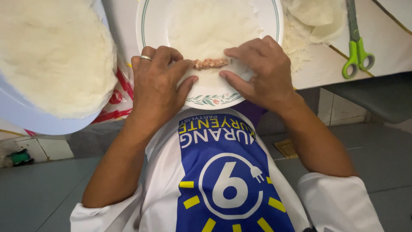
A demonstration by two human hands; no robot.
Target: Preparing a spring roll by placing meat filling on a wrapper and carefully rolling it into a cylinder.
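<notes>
— What can't you make out here?
— The plate (274,25) and the scissors (357,47) run off the top edge.
— And the filling (210,63)?
— Both ends hidden under the fingers; the small green thing (19,157) on the floor is too blurred.

A light-coloured table (386,38) with thin dark diagonal lines across its covering fills the top of the view, its near edge running just in front of the person. On it sits a white plate (150,17) with a green rim line and a leaf pattern, overhanging the near edge. To the left rests a pale blue basin (25,116) heaped with white wrapper sheets, over a red and white plastic bag (120,96). To the right lie loose wrapper scraps (317,17) and green-handled scissors (356,51).
</notes>
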